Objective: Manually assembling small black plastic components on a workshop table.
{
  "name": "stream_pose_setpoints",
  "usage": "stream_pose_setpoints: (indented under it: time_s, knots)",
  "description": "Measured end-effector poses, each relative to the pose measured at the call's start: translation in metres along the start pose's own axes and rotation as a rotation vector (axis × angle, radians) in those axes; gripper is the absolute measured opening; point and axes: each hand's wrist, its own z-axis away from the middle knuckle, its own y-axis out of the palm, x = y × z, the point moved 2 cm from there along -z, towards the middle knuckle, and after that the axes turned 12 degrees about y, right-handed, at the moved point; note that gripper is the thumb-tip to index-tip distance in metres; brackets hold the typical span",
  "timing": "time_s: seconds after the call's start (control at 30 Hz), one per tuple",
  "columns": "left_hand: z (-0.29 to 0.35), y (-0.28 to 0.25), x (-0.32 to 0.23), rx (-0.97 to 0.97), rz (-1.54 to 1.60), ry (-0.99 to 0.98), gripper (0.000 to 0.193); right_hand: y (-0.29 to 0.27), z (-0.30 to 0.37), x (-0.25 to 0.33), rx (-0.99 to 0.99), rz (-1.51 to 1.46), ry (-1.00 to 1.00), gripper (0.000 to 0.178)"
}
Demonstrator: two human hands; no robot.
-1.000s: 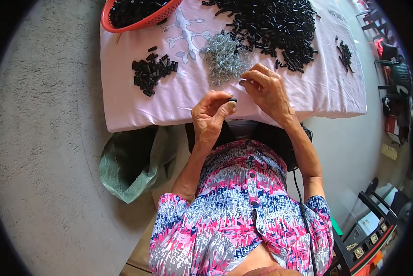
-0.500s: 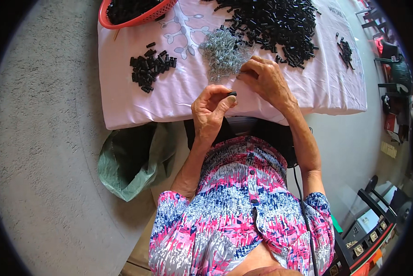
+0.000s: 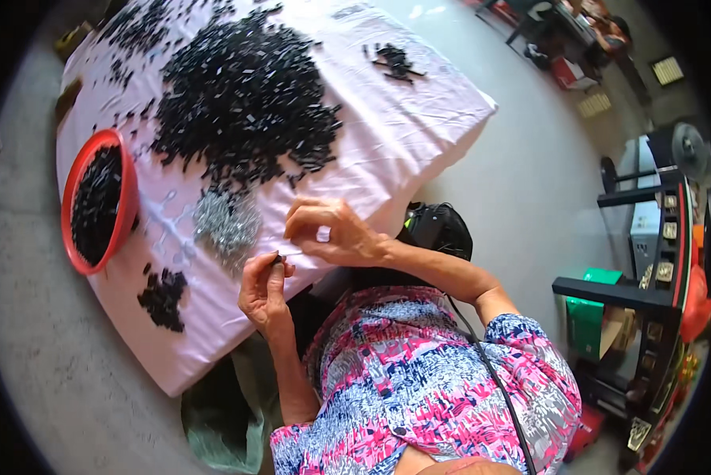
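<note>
My left hand (image 3: 265, 296), near the table's front edge, pinches a small black tube-like piece (image 3: 278, 259) between thumb and fingers. To its right, my right hand (image 3: 338, 233) is curled, thumb and fingertips brought together with a gap showing behind them; whatever they hold is too small to make out. Just beyond both hands lies a pile of small silvery wire pieces (image 3: 227, 226) that look like springs. Behind it spreads a big heap of short black tubes (image 3: 244, 95). A smaller cluster of black pieces (image 3: 163, 299) is left of my left hand.
A red plastic basket (image 3: 126, 194) full of black pieces sits at the table's left edge. Another little group of black pieces (image 3: 396, 62) lies at the far right of the pink tablecloth (image 3: 387, 134). Below the table is a green sack (image 3: 229, 443); a dark rack (image 3: 616, 293) stands right.
The view has turned, so the table now slants and more of its far side shows. My right hand has come away from the silvery pile. My left hand still pinches the black piece.
</note>
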Motion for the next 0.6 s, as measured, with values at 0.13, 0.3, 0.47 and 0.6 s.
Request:
stream_pose_setpoints:
  time_s: [0.13, 0.3, 0.47, 0.6]
  knots:
    - [-0.009, 0.014, 0.017, 0.026, -0.005, -0.072, 0.015, 0.004, 0.000, -0.012, -0.022, -0.043, 0.031, 0.011]
    - [-0.003, 0.003, 0.013, -0.017, -0.041, -0.051, 0.018, 0.010, 0.002, -0.021, 0.088, -0.358, 0.222, 0.010]
    - [-0.001, 0.005, 0.019, -0.091, 0.148, -0.086, 0.019, 0.000, 0.010, -0.016, 0.052, -0.617, 0.401, 0.012]
    - [0.003, 0.004, 0.004, -0.116, 0.240, -0.104, 0.017, -0.001, 0.011, 0.004, 0.083, -0.622, 0.341, 0.015]
